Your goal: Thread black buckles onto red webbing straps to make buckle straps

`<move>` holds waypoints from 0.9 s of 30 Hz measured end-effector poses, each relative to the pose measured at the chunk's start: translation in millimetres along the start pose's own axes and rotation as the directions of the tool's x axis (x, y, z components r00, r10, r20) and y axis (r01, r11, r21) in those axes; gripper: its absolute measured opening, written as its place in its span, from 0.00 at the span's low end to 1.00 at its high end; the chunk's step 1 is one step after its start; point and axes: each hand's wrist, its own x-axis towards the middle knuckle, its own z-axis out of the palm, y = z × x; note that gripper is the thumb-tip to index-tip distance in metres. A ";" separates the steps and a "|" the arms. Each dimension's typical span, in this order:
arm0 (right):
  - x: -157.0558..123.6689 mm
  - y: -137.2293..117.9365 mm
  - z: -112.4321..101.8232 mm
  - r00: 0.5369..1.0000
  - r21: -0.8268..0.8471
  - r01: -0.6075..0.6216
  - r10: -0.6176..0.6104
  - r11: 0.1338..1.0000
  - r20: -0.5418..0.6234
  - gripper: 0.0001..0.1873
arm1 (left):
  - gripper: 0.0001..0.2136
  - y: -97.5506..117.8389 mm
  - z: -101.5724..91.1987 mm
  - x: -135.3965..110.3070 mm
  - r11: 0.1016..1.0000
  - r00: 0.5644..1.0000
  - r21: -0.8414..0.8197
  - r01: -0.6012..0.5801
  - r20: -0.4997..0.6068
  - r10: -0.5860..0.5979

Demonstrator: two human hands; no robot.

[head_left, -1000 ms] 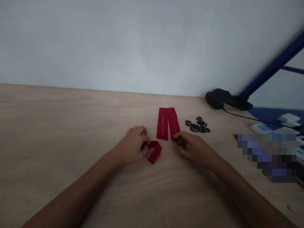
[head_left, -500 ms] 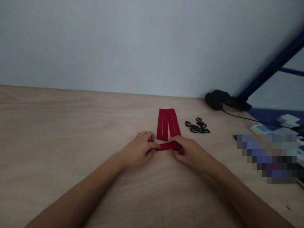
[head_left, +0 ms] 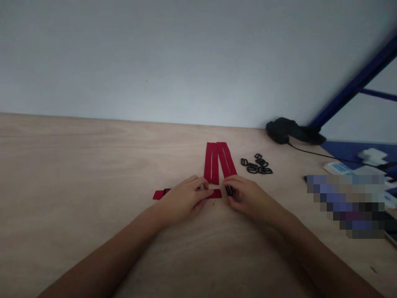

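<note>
A red webbing strap (head_left: 217,193) lies crosswise on the table, its middle hidden under my left hand (head_left: 187,196). The thumb and fingers of that hand are closed on the strap near its right end. Toward the strap's left end a black buckle (head_left: 166,191) shows partly from behind the hand. Just off the right end, my right hand (head_left: 246,192) pinches a black slide buckle (head_left: 229,190) between thumb and fingers. The buckle and the strap end are a small gap apart. Beyond both hands, several red straps (head_left: 211,163) lie lengthwise, side by side.
Several black buckles (head_left: 256,165) sit in a loose group right of the straps. A black object with a cable (head_left: 288,129) rests against the wall at the back right. Blurred-out items (head_left: 347,203) and a white and blue packet (head_left: 338,168) are at the right.
The strap now extends left past my left hand, where a buckle shows on it. My right hand has come off the strap, and a black slide buckle is visible in its fingers.
</note>
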 end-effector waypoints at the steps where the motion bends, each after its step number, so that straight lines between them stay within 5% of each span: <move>1: -0.4 -0.2 0.0 1.000 0.000 0.012 -0.012 1.000 0.012 0.19 | 0.14 0.6 1.5 0.7 1.000 1.000 0.011 0.004 0.009 -0.004; 9: -0.5 -7.3 -5.4 0.999 0.034 0.000 -0.002 0.999 0.053 0.20 | 0.09 -0.3 0.7 1.5 0.996 0.996 0.014 0.091 0.017 -0.091; 14: -1.0 -4.8 -6.1 0.997 -0.019 -0.049 0.050 0.999 0.051 0.05 | 0.10 -2.6 -1.2 -0.2 0.996 0.995 0.002 0.093 0.042 -0.093; 21: 0.8 -3.8 -0.9 0.953 0.011 -0.300 0.300 0.954 -0.049 0.06 | 0.11 -4.0 1.0 -1.7 0.996 0.996 -0.033 0.084 0.035 -0.083; 27: -1.4 -0.2 -5.3 0.949 -0.155 -0.311 0.298 0.938 -0.102 0.13 | 0.10 -2.8 0.6 -0.7 0.995 0.995 -0.027 0.096 0.038 -0.095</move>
